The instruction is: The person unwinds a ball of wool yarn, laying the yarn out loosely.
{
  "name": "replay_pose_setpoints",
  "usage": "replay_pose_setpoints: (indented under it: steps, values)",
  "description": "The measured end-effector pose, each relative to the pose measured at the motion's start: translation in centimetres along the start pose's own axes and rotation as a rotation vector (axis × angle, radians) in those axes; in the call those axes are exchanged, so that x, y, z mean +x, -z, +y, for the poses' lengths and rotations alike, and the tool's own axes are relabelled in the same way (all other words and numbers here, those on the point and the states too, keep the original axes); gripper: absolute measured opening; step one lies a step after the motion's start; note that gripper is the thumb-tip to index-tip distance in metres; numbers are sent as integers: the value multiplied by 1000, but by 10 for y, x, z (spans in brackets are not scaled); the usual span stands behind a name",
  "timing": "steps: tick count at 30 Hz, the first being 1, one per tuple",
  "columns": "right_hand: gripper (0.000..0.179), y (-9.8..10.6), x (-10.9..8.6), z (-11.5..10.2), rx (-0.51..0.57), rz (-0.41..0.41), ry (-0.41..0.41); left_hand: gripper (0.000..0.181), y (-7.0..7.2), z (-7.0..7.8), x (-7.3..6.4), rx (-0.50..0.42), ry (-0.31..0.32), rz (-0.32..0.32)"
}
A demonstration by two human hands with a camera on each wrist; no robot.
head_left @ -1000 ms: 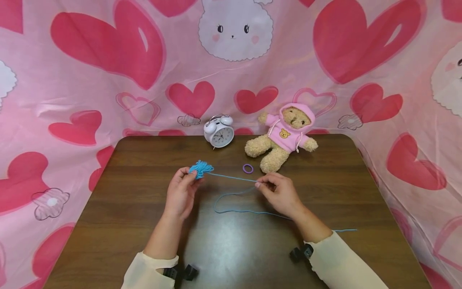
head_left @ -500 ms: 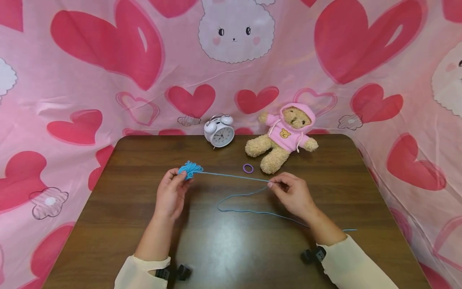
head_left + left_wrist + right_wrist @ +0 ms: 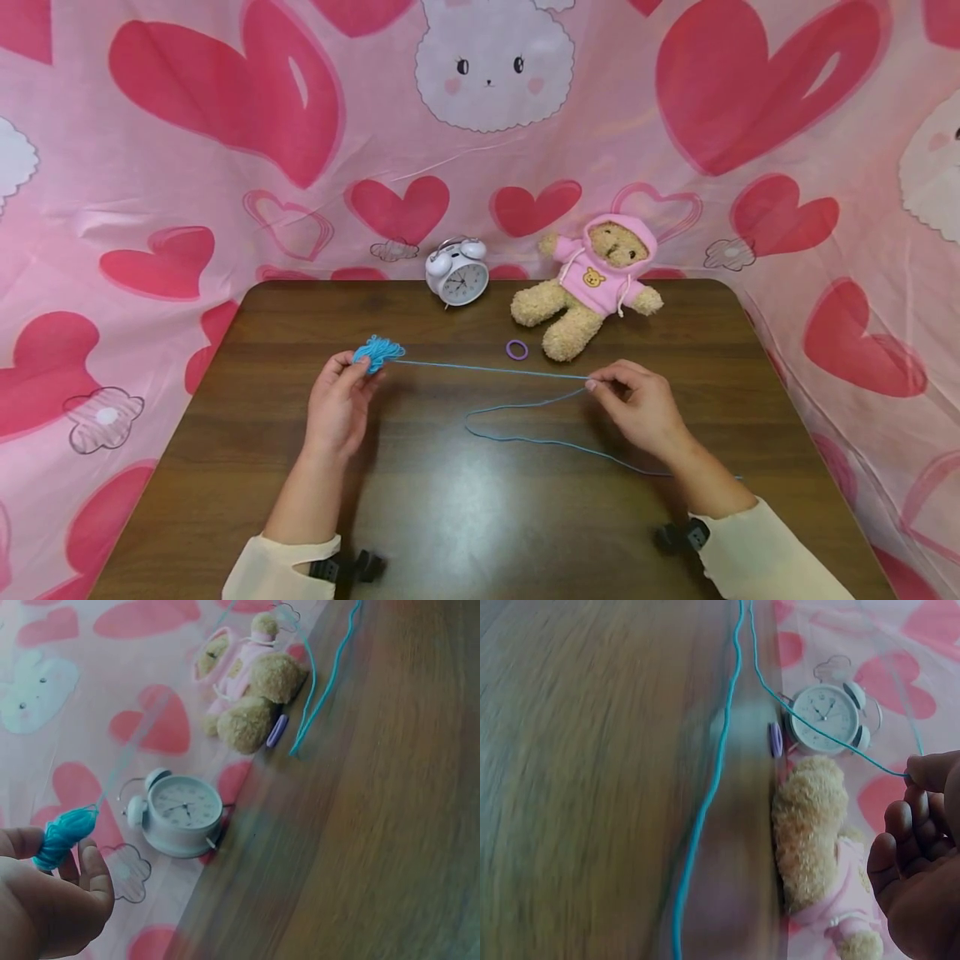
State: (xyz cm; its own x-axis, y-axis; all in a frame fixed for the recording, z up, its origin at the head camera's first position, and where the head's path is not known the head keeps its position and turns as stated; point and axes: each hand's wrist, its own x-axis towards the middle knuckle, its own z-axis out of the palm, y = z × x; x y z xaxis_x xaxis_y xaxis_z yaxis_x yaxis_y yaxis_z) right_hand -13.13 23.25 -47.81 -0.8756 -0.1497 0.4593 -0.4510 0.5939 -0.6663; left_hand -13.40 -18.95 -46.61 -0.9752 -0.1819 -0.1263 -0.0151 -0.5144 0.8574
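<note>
Yarn bundle (image 3: 378, 354), presumably soft, light, best gripped mid-body: held by left hand (image 3: 337, 408) toward tabletop's (image 3: 450, 525) left edge; strand (image 3: 681, 896) pinched by right hand (image 3: 647, 412)

The brown table (image 3: 480, 508) bore a white alarm clock (image 3: 462, 284), a teddy bear (image 3: 573, 279), a purple ring (image 3: 507, 352) and a loose stretch of blue yarn (image 3: 551, 442).

A brown table (image 3: 480, 508) is backed by a heart-printed pink cloth (image 3: 465, 158). At twelve o'clock on the tabletop, a white clock (image 3: 458, 277) is stood with its dial turned forward. At three o'clock from it, a bear (image 3: 592, 279) dressed in pink is propped, apparently against the cloth, though contact cannot be made out surely. A purple ring (image 3: 776, 740) is laid near, at eight o'clock from the bear.
</note>
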Motion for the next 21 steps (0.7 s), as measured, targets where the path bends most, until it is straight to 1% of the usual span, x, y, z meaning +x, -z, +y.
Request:
replay_pose_setpoints:
  steps: [7,14,19,21]
  values:
    - [13,15,-5,5,-26,33,-11,13,10,8,-1,9,0,15]
    - [13,32,-8,15,-80,65,-24,13,17,13,-1,-10,-8,47]
    - [11,42,-12,23,-120,76,-42,14,21,15,0,-29,-15,57]
    - [10,45,-14,26,-136,76,-51,15,23,16,0,-49,-14,58]
